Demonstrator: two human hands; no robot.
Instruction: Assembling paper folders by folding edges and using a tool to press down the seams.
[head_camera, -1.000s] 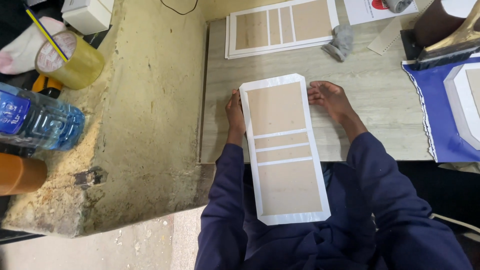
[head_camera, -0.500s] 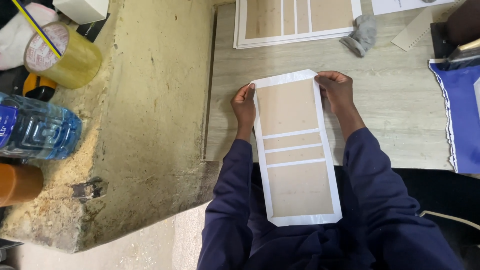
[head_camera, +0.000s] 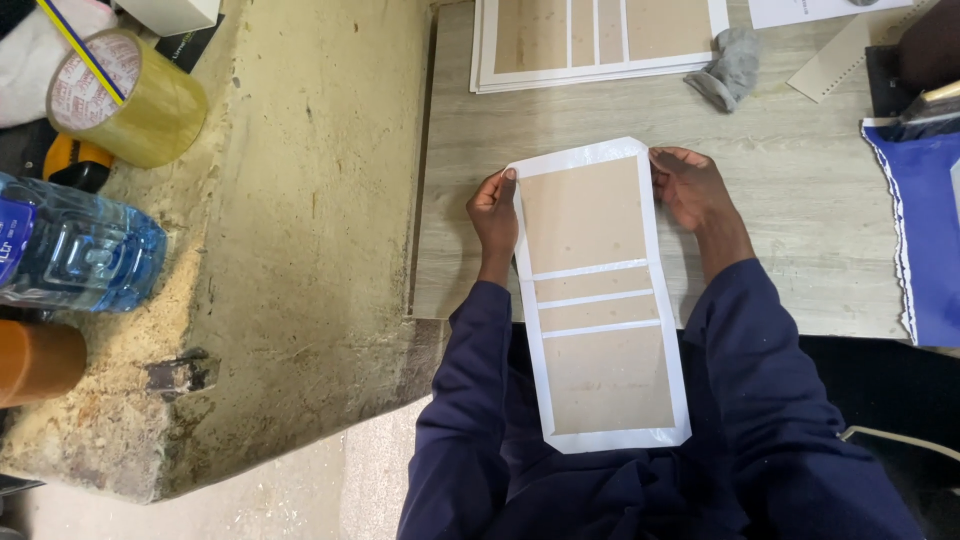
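Between the fingers of both hands lies the white-bordered brown card panel (head_camera: 600, 300), left hand (head_camera: 495, 212) pinching its left edge, right hand (head_camera: 688, 187) pinching its right (equally close), long axis running from the grey tabletop (head_camera: 800, 200) back over the lap.

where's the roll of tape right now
In the head view the roll of tape sits at the upper left, on the rough bench left of the wooden table, just above the water bottle.
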